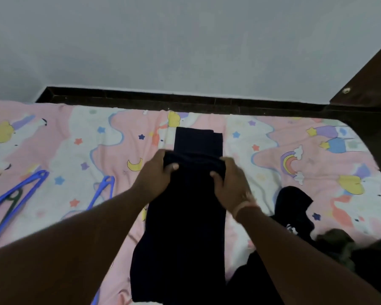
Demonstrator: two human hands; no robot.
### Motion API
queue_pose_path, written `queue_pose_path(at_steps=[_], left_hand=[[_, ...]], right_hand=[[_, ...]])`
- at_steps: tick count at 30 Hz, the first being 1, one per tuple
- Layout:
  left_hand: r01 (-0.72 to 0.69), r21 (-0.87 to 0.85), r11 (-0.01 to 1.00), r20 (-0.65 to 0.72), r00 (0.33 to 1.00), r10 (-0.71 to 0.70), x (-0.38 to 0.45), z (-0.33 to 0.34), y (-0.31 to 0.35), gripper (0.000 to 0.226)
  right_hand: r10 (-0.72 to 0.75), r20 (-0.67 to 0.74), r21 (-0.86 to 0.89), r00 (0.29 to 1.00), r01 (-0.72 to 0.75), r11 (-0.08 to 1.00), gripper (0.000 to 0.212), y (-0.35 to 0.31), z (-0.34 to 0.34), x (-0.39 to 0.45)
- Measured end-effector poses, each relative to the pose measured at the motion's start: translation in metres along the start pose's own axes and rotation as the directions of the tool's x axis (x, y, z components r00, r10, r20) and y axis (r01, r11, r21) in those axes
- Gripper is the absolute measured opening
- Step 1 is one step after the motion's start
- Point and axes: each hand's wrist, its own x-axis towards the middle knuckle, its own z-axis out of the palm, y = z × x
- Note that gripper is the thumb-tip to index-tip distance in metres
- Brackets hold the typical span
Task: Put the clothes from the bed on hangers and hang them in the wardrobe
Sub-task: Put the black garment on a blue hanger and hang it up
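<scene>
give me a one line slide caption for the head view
Both hands, left hand and right hand, grip a folded dark garment on the cartoon-print bed sheet, blue hangers alongside.

blue hangers [13,201] cut off left, dark clothes pile [295,208] blurred

A home bedroom; cartoon-print bed [262,137] against wall [185,40].

No text, label, brand or number can be read. The bed sheet [97,133] carries only printed stars, moons and rainbows; a white mark on dark clothing [291,228] is too blurred to tell.
</scene>
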Motion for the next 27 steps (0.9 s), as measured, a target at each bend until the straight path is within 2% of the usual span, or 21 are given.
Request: queue_pose_path(at_steps=[4,7,8,10,11,12,13,15,17,19,22,25,27], left_hand=[[-0.005,0.028,1.000,-0.076,0.997,0.007,0.079,0.002,-0.007,0.032],[-0.016,0.107,0.994,-0.131,0.991,0.030,0.143,0.001,0.000,0.040],[0.003,0.113,0.994,-0.149,0.989,0.014,0.161,0.001,0.001,0.051],[0.100,0.070,0.993,-0.169,0.982,-0.087,0.180,0.010,-0.005,0.079],[0.144,0.064,0.988,-0.168,0.977,-0.132,0.179,0.018,-0.011,0.085],[0.177,0.085,0.980,-0.167,0.973,-0.161,0.171,0.029,-0.023,0.085],[0.195,0.137,0.971,-0.184,0.968,-0.168,0.154,0.042,-0.037,0.079],[0.155,0.271,0.950,-0.265,0.961,-0.081,0.105,0.074,-0.070,0.063],[0.139,0.308,0.941,-0.355,0.935,-0.023,0.043,0.105,-0.094,0.051],[0.228,0.263,0.937,-0.420,0.902,-0.101,-0.016,0.130,-0.111,0.046],[0.417,0.099,0.904,-0.470,0.820,-0.327,-0.087,0.145,-0.127,0.052],[0.484,-0.101,0.869,-0.373,0.792,-0.484,-0.129,0.143,-0.126,0.047],[0.505,-0.161,0.848,-0.288,0.798,-0.529,-0.143,0.139,-0.121,0.041]], right_hand=[[-0.006,0.058,-0.016,0.998,0.007,1.000,0.036,0.014,0.003,0.089],[0.031,0.011,-0.082,0.999,-0.030,0.996,0.041,0.015,0.004,0.150],[0.064,-0.012,-0.067,0.998,-0.065,0.996,0.052,0.015,0.007,0.166],[0.158,-0.034,-0.037,0.987,-0.159,0.987,0.089,0.016,0.018,0.183],[0.199,-0.041,-0.061,0.979,-0.201,0.978,0.101,0.018,0.023,0.184],[0.213,-0.054,-0.098,0.976,-0.217,0.971,0.103,0.024,0.032,0.177],[0.200,-0.080,-0.150,0.976,-0.210,0.966,0.095,0.030,0.043,0.164],[0.138,-0.127,-0.263,0.982,-0.167,0.950,0.076,0.048,0.074,0.119],[0.131,-0.131,-0.330,0.983,-0.168,0.929,0.072,0.064,0.109,0.055],[0.186,-0.145,-0.343,0.972,-0.226,0.912,0.072,0.076,0.137,-0.008],[0.283,-0.212,-0.393,0.936,-0.346,0.852,0.070,0.084,0.156,-0.079],[0.391,-0.303,-0.313,0.869,-0.479,0.820,0.066,0.083,0.149,-0.117],[0.460,-0.250,-0.215,0.852,-0.512,0.832,0.057,0.080,0.140,-0.132]])
